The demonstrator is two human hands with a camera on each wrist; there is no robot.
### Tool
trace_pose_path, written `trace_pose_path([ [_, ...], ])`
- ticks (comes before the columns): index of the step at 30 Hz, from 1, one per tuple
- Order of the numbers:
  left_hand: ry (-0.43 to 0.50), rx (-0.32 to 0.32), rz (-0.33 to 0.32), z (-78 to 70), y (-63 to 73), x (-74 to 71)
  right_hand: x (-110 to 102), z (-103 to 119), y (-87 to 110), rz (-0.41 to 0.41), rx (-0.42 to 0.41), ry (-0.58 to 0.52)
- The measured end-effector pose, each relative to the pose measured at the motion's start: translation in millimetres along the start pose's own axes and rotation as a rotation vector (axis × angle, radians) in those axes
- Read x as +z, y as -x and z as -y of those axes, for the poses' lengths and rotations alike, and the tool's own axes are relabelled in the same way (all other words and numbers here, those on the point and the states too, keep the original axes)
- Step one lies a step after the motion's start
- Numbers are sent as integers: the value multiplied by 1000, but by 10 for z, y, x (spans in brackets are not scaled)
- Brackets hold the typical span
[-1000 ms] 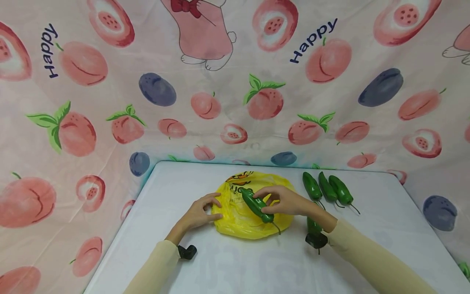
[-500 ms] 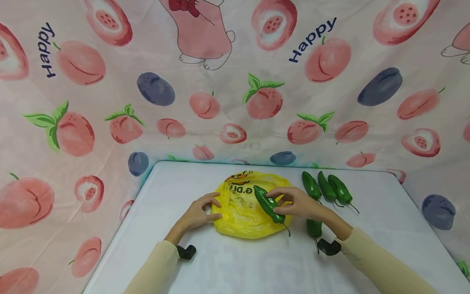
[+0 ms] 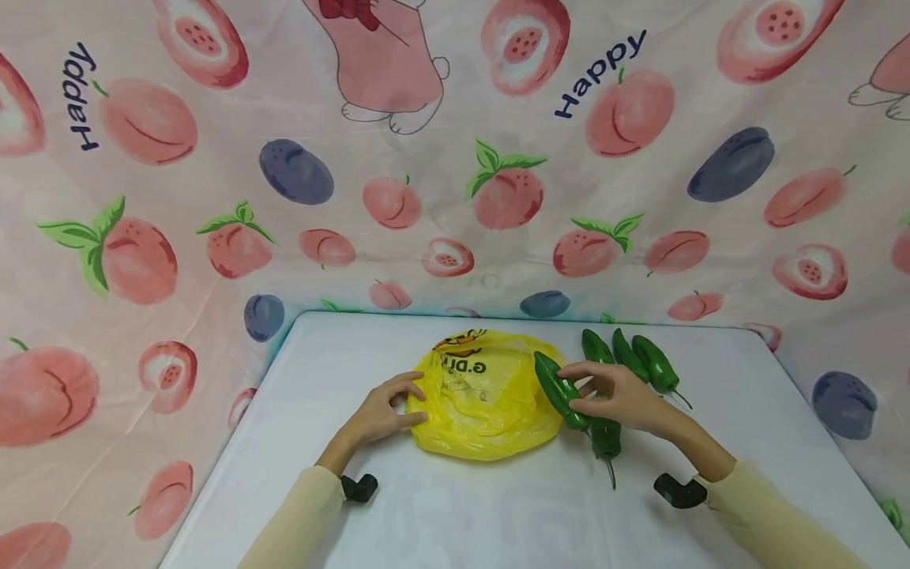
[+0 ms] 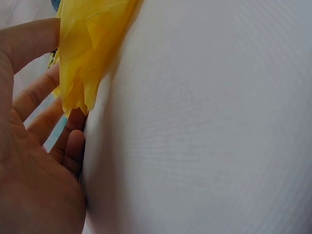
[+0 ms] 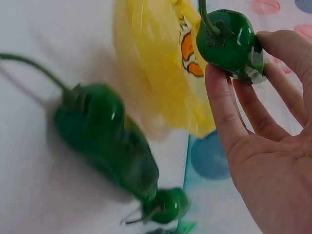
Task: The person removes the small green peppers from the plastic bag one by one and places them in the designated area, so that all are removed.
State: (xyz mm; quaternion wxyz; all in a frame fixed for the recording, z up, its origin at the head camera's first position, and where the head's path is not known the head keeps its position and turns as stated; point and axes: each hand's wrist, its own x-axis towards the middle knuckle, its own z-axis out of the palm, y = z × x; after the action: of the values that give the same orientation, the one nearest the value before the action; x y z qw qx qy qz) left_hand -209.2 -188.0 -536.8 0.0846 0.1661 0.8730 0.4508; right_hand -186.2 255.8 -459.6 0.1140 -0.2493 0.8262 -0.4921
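Observation:
My right hand (image 3: 618,393) pinches a glossy green chili pepper (image 3: 556,387) between thumb and fingers, above the right edge of a yellow plastic bag (image 3: 490,419). Its stem end faces the camera in the right wrist view, where the held pepper (image 5: 229,41) is off the table. The bag lies flattened, with dark print on top. At the bag's left edge, my left hand (image 3: 380,411) holds the crumpled plastic between its thumb and curved fingers. In the left wrist view, the bag (image 4: 92,48) hides some fingertips. Another green pepper (image 3: 606,438) lies beneath the right hand, partly covered.
Several more green peppers (image 3: 656,363) lie at the back right of the white table (image 3: 498,514), one partly behind the right hand. A fruit-patterned cloth (image 3: 455,197) hangs behind the table. A black wrist camera (image 3: 680,491) sits on the right wrist.
My right hand has carried the pepper rightward, from over the middle of the bag to its right edge. The left hand stays at the bag's left edge.

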Motion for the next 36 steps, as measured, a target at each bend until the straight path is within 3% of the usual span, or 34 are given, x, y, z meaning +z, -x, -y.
trace_pose_path([
  [11, -4, -1, 7, 6, -7, 4, -241, -104, 356, -124, 19, 100],
  [20, -17, 3, 4, 4, -6, 2, -349, -248, 584, -197, 81, 162],
  [29, -5, 1, 0, -8, 1, 6, -407, -358, 805, -255, 106, 170],
  [36, -1, -9, 1, -11, 7, 8, -436, -397, 923, -264, 183, 178],
])
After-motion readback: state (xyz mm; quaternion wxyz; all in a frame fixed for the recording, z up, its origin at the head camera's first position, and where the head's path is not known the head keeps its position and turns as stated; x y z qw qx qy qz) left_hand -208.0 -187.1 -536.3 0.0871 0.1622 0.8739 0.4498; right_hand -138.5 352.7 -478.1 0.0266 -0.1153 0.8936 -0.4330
